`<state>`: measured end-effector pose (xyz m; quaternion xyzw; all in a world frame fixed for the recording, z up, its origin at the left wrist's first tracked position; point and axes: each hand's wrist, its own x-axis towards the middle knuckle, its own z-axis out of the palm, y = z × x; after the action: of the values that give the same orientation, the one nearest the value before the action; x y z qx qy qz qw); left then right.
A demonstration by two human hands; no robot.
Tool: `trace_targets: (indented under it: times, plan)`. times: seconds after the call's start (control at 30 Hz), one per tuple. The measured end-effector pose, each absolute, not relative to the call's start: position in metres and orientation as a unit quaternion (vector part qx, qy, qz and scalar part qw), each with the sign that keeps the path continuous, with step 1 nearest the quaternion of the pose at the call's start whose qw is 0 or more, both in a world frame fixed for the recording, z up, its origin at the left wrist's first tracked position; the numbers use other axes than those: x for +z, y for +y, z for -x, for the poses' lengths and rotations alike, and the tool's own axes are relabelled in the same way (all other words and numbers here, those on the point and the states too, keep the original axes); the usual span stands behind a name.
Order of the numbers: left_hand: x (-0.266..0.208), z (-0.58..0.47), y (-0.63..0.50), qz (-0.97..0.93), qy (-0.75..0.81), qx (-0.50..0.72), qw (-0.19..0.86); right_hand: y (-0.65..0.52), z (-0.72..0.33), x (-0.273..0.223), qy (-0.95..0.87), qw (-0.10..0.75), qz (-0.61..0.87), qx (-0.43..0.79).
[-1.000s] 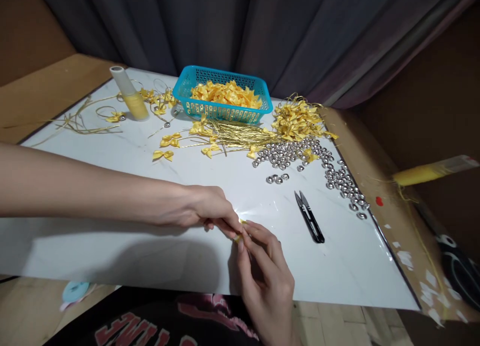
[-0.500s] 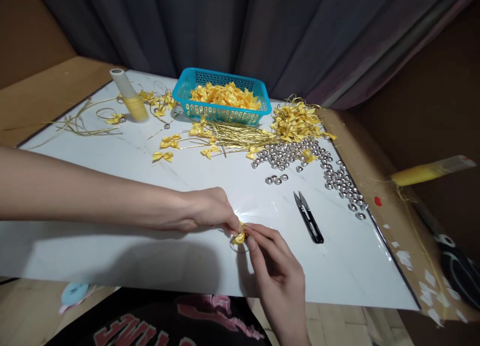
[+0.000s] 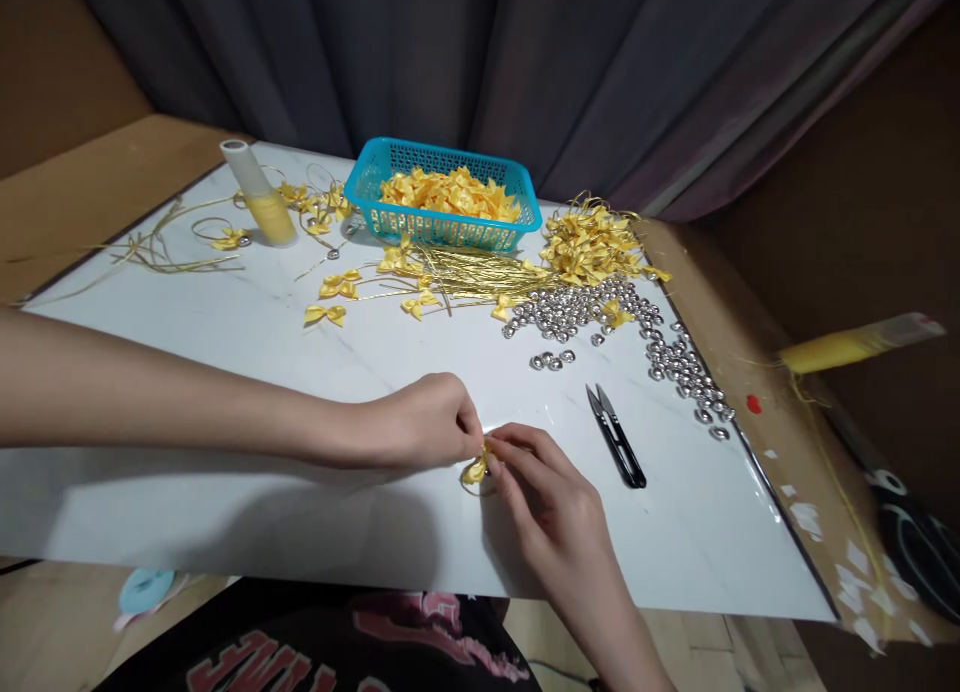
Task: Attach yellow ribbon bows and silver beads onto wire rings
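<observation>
Near the front of the white table (image 3: 360, 532), both my hands meet at one small yellow ribbon bow (image 3: 474, 471). My left hand (image 3: 431, 422) reaches in from the left, fingers curled and pinching at the bow's upper end. From the lower right my right hand (image 3: 559, 497) pinches the bow's right side between thumb and fingers. A loop of thin gold cord curves below the bow, and a small silver bead shows beside the right fingertips. My fingers hide part of the bow. Black thread snips (image 3: 616, 436) lie to the right of my right hand.
A blue basket (image 3: 442, 219) of yellow bows stands at the back. Gold cords (image 3: 472, 272), a heap of corded bows (image 3: 589, 242) and silver beads (image 3: 562, 312) lie before and beside it. A yellow thread spool (image 3: 271, 217) stands left; large scissors (image 3: 919, 542) lie far right.
My left hand has rolled over slightly, its fingers now at the bow's top. My right fingers have shifted slightly up and left, and more of the bow and a bead show.
</observation>
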<state>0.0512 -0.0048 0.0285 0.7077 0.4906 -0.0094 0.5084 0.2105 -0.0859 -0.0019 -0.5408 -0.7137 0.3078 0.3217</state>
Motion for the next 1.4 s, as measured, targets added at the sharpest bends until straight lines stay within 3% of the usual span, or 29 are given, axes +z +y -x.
trace_targets:
  times: [0.33, 0.5, 0.67, 0.9, 1.27, 1.4]
  plan:
    - [0.026, -0.052, -0.008, -0.743, 0.456, 0.018, 0.489, -0.09, -0.196, -0.007, -0.755, 0.336, 0.533, 0.184]
    - [0.028, -0.052, -0.004, -0.667, 0.505, -0.014, 0.547, -0.094, -0.187, -0.012, -0.759, 0.344, 0.541, 0.113]
    - [0.041, -0.054, -0.002, -0.526, 0.558, -0.016, 0.642, -0.097, -0.186, -0.02, -0.722, 0.347, 0.573, 0.172]
    - [0.048, -0.056, 0.003, -0.459, 0.578, -0.024, 0.674, -0.097, -0.191, -0.028, -0.748, 0.386, 0.526, 0.121]
    - [0.033, -0.051, 0.009, -0.553, 0.502, 0.001, 0.665, -0.095, -0.191, -0.022, -0.725, 0.413, 0.532, 0.146]
    - [0.029, -0.05, 0.01, -0.655, 0.449, 0.006, 0.607, -0.094, -0.19, -0.019, -0.708, 0.425, 0.536, 0.175]
